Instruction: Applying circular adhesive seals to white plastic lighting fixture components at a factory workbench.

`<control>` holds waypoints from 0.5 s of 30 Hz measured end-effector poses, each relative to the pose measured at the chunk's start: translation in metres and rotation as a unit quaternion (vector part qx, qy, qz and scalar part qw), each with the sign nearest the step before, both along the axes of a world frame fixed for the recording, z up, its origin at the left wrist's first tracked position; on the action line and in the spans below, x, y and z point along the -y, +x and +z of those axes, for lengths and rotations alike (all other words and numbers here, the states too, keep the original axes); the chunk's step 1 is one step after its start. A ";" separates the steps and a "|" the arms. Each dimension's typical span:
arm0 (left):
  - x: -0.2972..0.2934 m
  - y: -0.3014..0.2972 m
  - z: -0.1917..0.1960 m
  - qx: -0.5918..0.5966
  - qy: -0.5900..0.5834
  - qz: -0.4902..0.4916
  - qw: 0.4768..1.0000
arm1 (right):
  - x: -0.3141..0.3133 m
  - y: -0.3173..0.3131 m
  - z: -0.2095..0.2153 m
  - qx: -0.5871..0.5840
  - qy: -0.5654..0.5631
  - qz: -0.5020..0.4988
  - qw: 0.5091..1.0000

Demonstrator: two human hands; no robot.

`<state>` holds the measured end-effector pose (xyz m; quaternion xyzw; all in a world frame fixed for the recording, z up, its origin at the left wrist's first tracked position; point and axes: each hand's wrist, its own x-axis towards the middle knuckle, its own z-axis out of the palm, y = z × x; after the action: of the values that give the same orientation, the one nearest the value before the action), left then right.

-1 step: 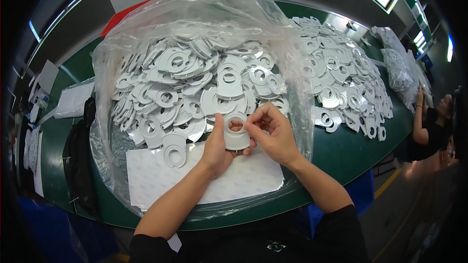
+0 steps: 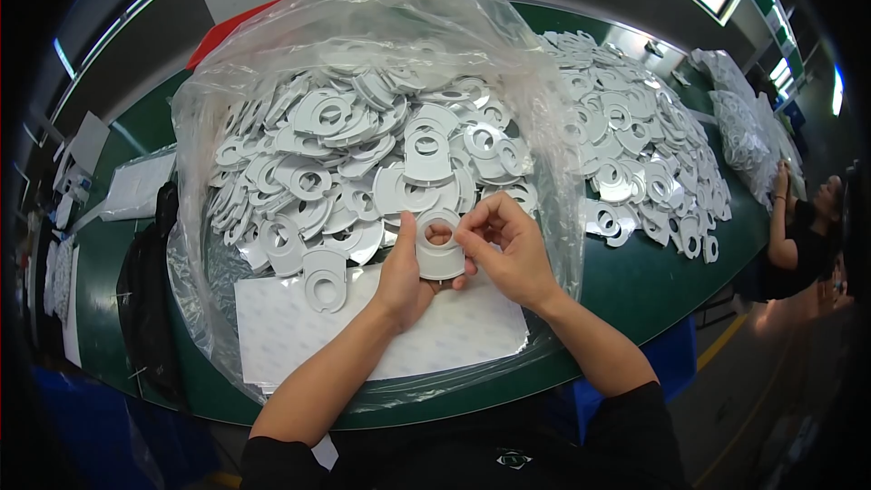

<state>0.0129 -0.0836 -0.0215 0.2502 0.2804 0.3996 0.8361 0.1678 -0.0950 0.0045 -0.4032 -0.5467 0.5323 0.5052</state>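
In my left hand (image 2: 406, 274) is a white plastic plate with a round hole (image 2: 442, 264), held upright between the thumb on its left side and the fingers behind it. One fingertip shows through the hole. My right hand (image 2: 511, 249) is closed in a pinch, its thumb and forefinger touching the plate's upper right rim. Whatever lies between those fingertips is too small to make out. Just beyond both hands rises a heap of like white plates (image 2: 313, 132) inside a clear plastic bag (image 2: 204, 91). A single loose plate (image 2: 325, 289) lies left of my left hand.
White sheets (image 2: 299, 345) lie under my forearms on the green table (image 2: 626, 308). A second pile of white parts (image 2: 635, 141) spreads to the right. At left lie a black bag (image 2: 150, 308) and a wrapped white pack (image 2: 141, 186). A person (image 2: 803, 227) works at far right.
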 end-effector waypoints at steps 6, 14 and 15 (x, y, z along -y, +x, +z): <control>0.001 0.000 -0.001 0.008 0.000 0.001 1.000 | 0.001 0.000 -0.001 0.025 0.020 -0.014 0.999; 0.001 -0.001 0.001 0.014 0.005 -0.003 1.000 | 0.003 -0.001 0.003 0.112 0.054 -0.054 0.991; 0.002 -0.001 0.003 0.016 0.002 0.002 1.000 | 0.003 -0.002 0.003 0.139 0.077 -0.069 0.985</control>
<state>0.0119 -0.0853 -0.0190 0.2449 0.2666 0.4062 0.8390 0.1658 -0.0985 0.0077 -0.4698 -0.6217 0.3918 0.4891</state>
